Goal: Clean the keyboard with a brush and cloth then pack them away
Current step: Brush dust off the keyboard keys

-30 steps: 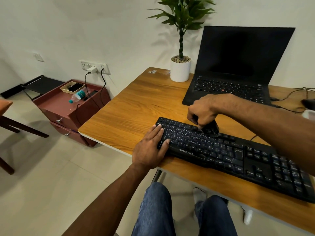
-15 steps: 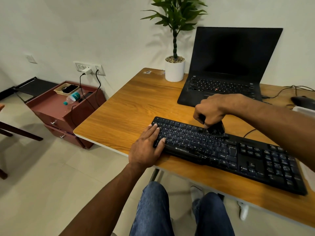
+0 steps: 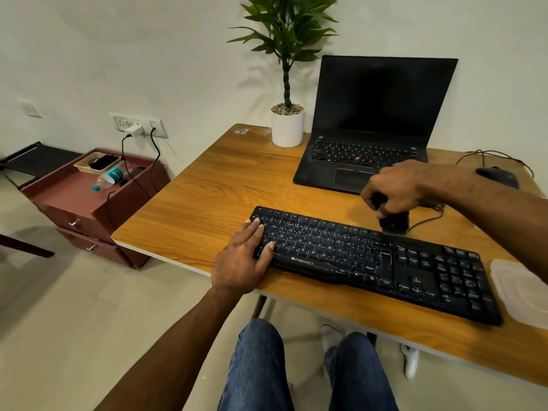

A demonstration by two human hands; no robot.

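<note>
Black keyboard (image 3: 376, 259) across the lower centre of the wooden desk (image 3: 207, 203), slanting down toward the lower right. Left hand (image 3: 243, 259) flat on its left end, fingers straight and slightly spread over the keys. Right hand (image 3: 397, 189) above the back edge near the frame's middle right, curled tight around a black brush (image 3: 393, 222), bristles down on the top row of keys. Open laptop (image 3: 373, 126) behind, upper centre, just beyond the gripping hand; white potted plant (image 3: 287, 126) to its left. Mouse (image 3: 498, 176) at the far right, cable trailing past the brush. Clear plastic lid (image 3: 522, 292) at the right edge, just beside the number pad. Red cabinet (image 3: 89, 209) at the left, below a wall socket. Dust pale on dark keys; "ZEBRONICS" printed on the front rim.
</note>
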